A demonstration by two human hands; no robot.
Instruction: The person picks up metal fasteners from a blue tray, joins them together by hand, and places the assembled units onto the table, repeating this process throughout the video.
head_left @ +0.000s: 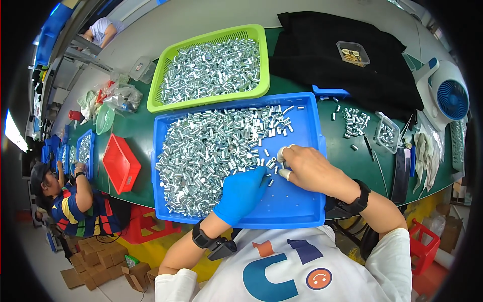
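A shallow blue tray (289,209) in front of me holds a heap of small silvery metal sleeves (206,161), spread thinner at its right side. My left hand (240,195), in a blue glove, rests at the heap's right edge with its fingers pressed together. Whether a sleeve is between them is hidden. From the right reaches my right hand (309,168), bare except for pale covers on the fingertips. Its thumb and forefinger stand apart beside a few loose sleeves, and nothing shows between them.
Behind stands a green basket (262,60) full of similar sleeves. A red tray (121,163) lies left. To the right are loose metal pieces (355,122), a small clear box (387,133), a black cloth (322,45) and a fan (449,93). A co-worker (83,204) sits far left.
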